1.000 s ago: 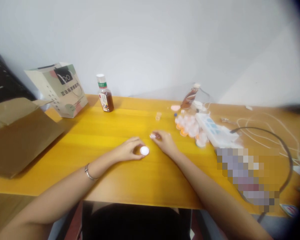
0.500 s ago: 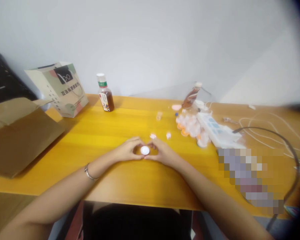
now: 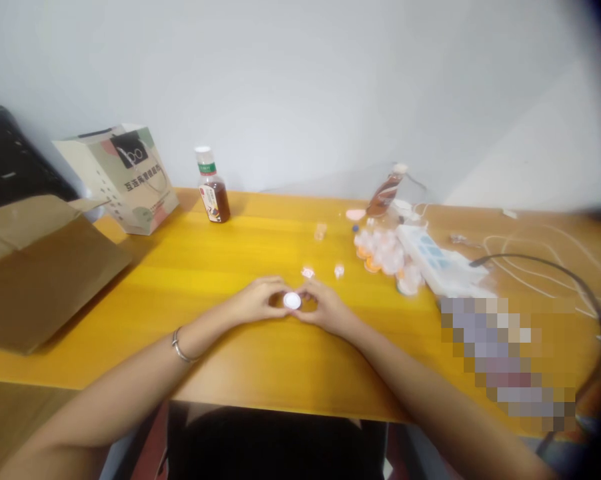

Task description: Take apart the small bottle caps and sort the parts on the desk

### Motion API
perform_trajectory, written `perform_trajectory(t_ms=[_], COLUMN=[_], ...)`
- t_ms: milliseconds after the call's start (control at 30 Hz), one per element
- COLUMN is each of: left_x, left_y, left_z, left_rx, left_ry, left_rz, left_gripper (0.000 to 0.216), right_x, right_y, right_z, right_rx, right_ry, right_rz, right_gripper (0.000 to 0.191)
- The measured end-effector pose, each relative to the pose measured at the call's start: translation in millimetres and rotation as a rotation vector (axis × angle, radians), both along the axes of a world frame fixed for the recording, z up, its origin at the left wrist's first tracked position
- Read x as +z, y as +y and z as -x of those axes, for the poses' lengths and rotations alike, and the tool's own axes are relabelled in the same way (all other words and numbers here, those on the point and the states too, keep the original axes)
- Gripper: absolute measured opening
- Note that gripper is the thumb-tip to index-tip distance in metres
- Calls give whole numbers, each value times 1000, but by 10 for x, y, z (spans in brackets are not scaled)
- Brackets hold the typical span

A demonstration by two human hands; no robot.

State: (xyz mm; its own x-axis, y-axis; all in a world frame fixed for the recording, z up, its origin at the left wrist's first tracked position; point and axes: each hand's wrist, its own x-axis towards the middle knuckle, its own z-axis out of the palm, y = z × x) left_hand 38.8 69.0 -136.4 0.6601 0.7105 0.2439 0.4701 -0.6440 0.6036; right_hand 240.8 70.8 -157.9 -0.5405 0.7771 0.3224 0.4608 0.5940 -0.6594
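– Disc (image 3: 292,301), white: who has it?
– Left hand (image 3: 260,300) and right hand (image 3: 326,308), clamped on its rim, holding it between them.
– Around it?
– Two small pieces (image 3: 307,273) just beyond it, perhaps wrapped, though blurred; one labelled bottle (image 3: 214,200) farther off, to its left.

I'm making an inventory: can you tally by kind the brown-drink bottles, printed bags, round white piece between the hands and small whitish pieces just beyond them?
White-capped bottles of brown drink: 2
Printed off-white paper bag: 1
Round white piece: 1
Small whitish pieces: 2
Total: 6
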Motion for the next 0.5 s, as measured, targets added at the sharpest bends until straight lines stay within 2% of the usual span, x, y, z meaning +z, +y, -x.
perform_trajectory(t_ms=[133,233,400,500], left_x=[-9,-5,-58,-118], left_y=[-8,78,526,836], left_z=[-7,19,17,-46], left_rx=[89,165,364,425], left_ry=[-100,-155,-134,-53], left_rz=[63,51,6,-32], left_gripper=[25,27,31,30], right_x=[-6,2,2,-1], right_y=[-3,-1,4,4], right_z=[0,-2,-6,-12], right_rx=[-8,-1,-8,-5], right_ry=[-5,-8,-7,-10], right_rz=[0,4,11,12], right_gripper=[16,16,19,20])
